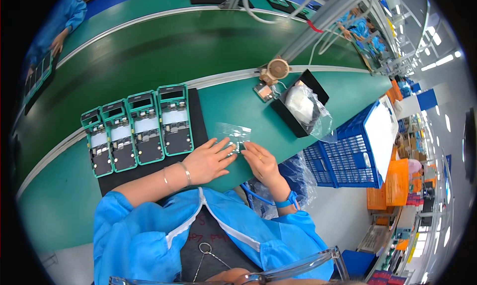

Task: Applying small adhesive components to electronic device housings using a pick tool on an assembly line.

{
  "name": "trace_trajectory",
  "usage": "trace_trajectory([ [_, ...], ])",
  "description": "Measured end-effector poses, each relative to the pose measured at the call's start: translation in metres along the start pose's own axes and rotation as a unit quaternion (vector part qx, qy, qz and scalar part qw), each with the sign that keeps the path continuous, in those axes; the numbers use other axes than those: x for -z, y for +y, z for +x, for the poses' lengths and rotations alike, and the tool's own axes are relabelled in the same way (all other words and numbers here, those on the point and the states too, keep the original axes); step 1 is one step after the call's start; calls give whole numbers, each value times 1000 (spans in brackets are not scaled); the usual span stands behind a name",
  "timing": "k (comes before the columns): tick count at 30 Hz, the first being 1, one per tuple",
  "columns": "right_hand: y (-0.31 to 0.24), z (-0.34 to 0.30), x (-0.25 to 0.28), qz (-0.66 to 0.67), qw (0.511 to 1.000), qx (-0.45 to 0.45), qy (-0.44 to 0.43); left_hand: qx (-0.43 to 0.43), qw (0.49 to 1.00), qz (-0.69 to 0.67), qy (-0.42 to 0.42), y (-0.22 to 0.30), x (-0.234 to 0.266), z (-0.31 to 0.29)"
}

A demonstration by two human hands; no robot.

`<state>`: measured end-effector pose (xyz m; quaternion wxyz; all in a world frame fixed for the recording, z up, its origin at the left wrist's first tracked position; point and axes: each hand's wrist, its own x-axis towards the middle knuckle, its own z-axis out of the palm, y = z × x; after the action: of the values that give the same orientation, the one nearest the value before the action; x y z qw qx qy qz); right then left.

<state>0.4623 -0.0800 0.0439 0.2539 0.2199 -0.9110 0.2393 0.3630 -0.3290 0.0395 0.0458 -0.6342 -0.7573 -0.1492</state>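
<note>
- From where I stand, the left hand (pixel 211 160) is spread flat, palm down, its fingertips resting on the near left part of a small clear sheet (pixel 237 131); it grasps nothing that I can see.
- The right hand (pixel 262 161) has thumb and fingers drawn together at the sheet's near right corner; I cannot tell whether they pinch it or only touch it.
- The sheet lies on the green bench (pixel 223 101), just beyond both hands, with small pale marks across it.
- Metal bracelets (pixel 187 173) circle the left wrist, and a blue strap (pixel 285 202) circles the right.
- Left of the hands, four green-rimmed devices (pixel 175 120) stand side by side in a row, their boards showing, on a black mat (pixel 198 117).
- Beyond the right hand and off to its right sits an open black box (pixel 289 120) with a white bundle (pixel 299 103) and a clear bag (pixel 324 127) spilling over its side.
- Past the box, farther from the hands, is a round brown fan (pixel 278 68).
- Right of the right hand stands a blue crate (pixel 343 155), with crumpled plastic (pixel 302 178) between them.
</note>
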Motion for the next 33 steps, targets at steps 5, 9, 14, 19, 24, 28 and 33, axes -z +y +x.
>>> trace_trajectory([
  [5, -9, 59, -9, -16, 996, 93, 11, -24, 998, -26, 58, 10, 9, -15],
  [9, -44, 102, -45, 91, 985, 147, 1, -18, 991, -14, 131, 2, 50, -76],
  [14, -107, 153, -104, 220, 951, 219, -12, 331, 910, 133, 213, -43, 111, -219],
  [19, -155, 203, -174, 274, 926, 259, -8, 389, 885, 204, 154, -49, 119, -278],
  [24, -169, 229, -232, 259, 922, 286, -24, 386, 887, 193, 162, -54, 114, -279],
  [28, -172, 236, -246, 230, 924, 302, -55, 387, 886, 182, 178, -56, 109, -282],
  [33, -173, 238, -251, 212, 926, 304, -69, 374, 890, 183, 186, -56, 109, -284],
])
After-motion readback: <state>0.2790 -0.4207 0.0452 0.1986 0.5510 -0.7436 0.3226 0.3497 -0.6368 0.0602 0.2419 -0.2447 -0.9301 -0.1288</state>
